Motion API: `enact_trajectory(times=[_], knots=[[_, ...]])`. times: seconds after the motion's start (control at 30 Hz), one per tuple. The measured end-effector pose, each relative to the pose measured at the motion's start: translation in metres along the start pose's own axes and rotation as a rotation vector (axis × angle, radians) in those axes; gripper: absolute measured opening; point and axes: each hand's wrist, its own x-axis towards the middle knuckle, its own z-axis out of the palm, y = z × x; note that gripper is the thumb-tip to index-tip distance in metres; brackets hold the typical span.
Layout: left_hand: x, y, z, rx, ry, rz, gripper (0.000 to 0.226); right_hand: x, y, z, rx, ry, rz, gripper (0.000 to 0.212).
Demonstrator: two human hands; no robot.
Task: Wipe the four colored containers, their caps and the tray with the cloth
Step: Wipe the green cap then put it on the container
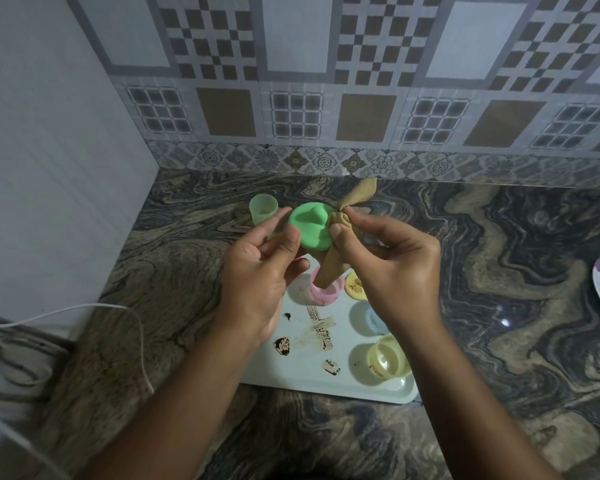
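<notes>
Round green plastic cap [308,230], held in the air at frame centre above the far end of the tray, its left rim pinched in the grip of the left hand [258,277], whose fingers curl round the edge. The grip of the right hand [392,271] is pressed together on a bunched tan cloth [340,221], the thumb bearing it against the cap's right rim. One tail of cloth sticks up; the other hangs toward the mouth of the pink translucent container [323,294] below, contact not discernible. Beneath lies the white rectangular tray [326,382], marked with brown smears [321,329]. It carries a yellow cap [355,287], a pale blue container [374,320] partly hidden by the right wrist, and a yellow translucent container [388,358]. A green translucent container [263,209] stands off the tray on the marbled worktop [499,254], to the upper left of the cap. Probable hazards: the edge-only hold may let the cap twist out under the thumb's pressure and drop onto the smears or topple the pink container; the hanging tail may drag through the soiled tray and carry residue back onto wiped parts.
</notes>
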Motion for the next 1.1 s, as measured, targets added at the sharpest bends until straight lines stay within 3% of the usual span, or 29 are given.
enact_trajectory(times=[0.3, 0.47, 0.67, 0.9, 1.1], knots=[[-0.006, 0.002, 0.010, -0.118, -0.016, -0.136, 0.024, -0.001, 0.006, 0.006, 0.028, -0.005, -0.075, 0.013], [-0.013, 0.005, 0.010, -0.070, -0.033, -0.151, 0.020, 0.014, 0.006, -0.003, -0.021, 0.127, -0.067, 0.014], [-0.012, 0.008, 0.011, -0.093, -0.008, -0.138, 0.021, 0.000, 0.005, 0.001, -0.012, 0.012, -0.072, 0.011], [-0.011, 0.003, 0.008, -0.074, 0.006, -0.134, 0.012, 0.016, 0.001, -0.005, -0.031, 0.041, 0.038, 0.012], [-0.008, 0.001, 0.009, 0.027, 0.003, 0.004, 0.034, 0.008, 0.000, -0.003, 0.023, -0.030, 0.049, 0.015]])
